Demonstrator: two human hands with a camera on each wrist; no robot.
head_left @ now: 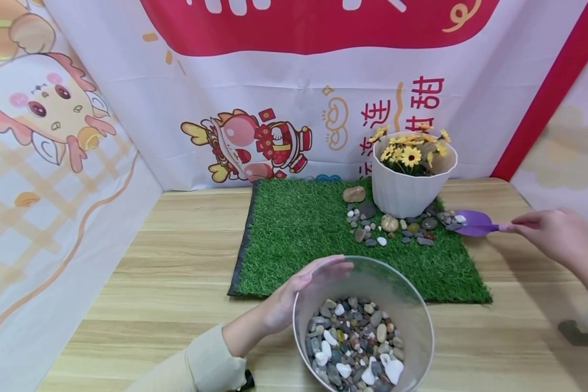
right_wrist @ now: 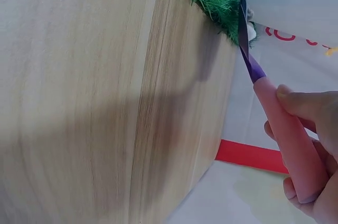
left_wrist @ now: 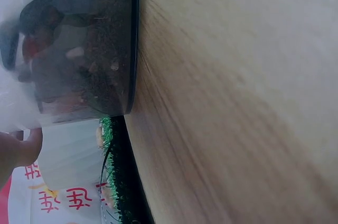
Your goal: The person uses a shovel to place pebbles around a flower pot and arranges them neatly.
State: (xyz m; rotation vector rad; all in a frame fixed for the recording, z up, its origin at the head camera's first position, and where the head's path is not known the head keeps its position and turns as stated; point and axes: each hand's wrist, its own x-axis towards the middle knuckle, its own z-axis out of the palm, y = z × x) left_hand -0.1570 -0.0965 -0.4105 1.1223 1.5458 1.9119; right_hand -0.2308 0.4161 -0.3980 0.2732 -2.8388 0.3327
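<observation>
My right hand (head_left: pixel 558 234) grips the pink handle (right_wrist: pixel 290 139) of a small garden trowel (head_left: pixel 474 223) with a purple blade. Pebbles lie on the blade, its tip low at the right edge of the artificial grass mat (head_left: pixel 299 228). A white flower pot (head_left: pixel 406 190) with yellow flowers (head_left: pixel 410 156) stands on the mat, and pebbles (head_left: pixel 389 223) lie in front of it. In front of the mat is a clear bucket (head_left: pixel 423 326), holding many mixed pebbles (head_left: pixel 357 343). My left hand (head_left: pixel 294 294) rests against its outer left wall, fingers extended along it near the rim.
The wooden table (head_left: pixel 176 261) carries everything. A printed cloth (head_left: pixel 284 81) hangs behind it, and another patterned cloth (head_left: pixel 54 218) rises at the left. The bucket's lower wall (left_wrist: pixel 84 65) stands on the wood in the left wrist view.
</observation>
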